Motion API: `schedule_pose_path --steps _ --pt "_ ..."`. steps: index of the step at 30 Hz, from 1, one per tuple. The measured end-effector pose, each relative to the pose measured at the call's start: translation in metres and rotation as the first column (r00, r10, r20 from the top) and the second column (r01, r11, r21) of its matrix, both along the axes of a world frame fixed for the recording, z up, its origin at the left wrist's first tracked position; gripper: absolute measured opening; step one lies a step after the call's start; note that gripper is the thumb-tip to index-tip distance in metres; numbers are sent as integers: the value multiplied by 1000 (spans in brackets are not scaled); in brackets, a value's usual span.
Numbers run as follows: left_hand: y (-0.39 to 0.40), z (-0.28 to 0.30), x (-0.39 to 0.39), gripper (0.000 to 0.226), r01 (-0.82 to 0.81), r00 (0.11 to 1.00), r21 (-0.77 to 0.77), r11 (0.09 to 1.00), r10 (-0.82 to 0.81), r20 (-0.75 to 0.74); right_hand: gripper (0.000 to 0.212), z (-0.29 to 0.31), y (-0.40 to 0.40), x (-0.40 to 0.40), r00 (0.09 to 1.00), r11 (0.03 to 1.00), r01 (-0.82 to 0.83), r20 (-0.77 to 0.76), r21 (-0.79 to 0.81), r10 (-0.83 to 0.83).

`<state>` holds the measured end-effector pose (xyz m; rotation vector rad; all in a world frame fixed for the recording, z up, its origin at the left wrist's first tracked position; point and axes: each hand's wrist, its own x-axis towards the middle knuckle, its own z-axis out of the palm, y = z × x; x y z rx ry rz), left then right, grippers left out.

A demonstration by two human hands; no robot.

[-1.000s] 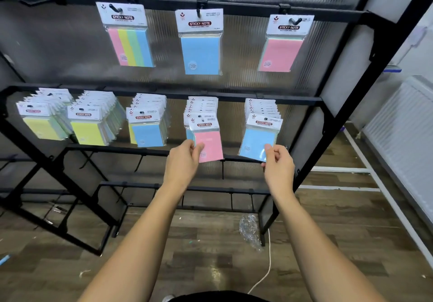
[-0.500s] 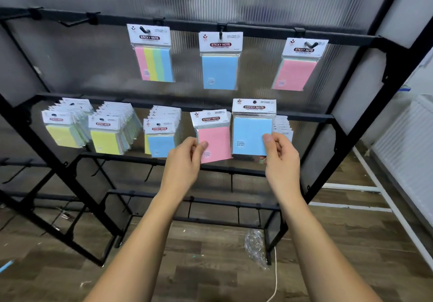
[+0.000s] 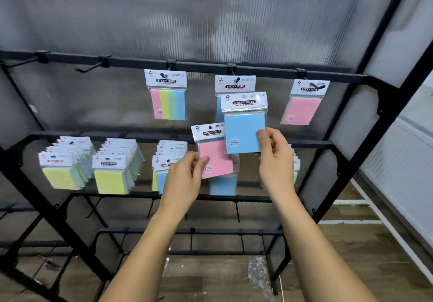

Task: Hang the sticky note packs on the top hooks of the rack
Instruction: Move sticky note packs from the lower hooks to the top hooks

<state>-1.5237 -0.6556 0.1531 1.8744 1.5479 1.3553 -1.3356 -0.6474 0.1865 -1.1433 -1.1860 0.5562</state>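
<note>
Head view. Right hand [image 3: 275, 158] pinches a blue square sticky note pack in clear plastic [image 3: 244, 123] by its lower right corner, at about 1 o'clock from frame centre, overlapping the blue pack already hanging on the middle hook [image 3: 235, 83]. Left hand [image 3: 185, 179] pinches a pink sticky note pack with white header card [image 3: 214, 151] at its left edge, lower, near centre. Black metal rack top rail [image 3: 131, 61] carries three hung packs; two bare hooks [image 3: 90, 67] stand at 10 o'clock. Step judged: carrying packs up to the hooks. Next: align a header hole with a hook tip.
</note>
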Motion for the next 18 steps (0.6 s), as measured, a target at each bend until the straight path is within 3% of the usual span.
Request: schedule_pose_path --steps 7,18 --pt "11 1 -17 25 58 998 -19 998 -58 11 17 22 15 -19 998 995 62 14 76 -63" --pt "18 0 -30 25 136 991 -4 991 -136 4 21 22 31 -29 987 987 159 19 12 -159"
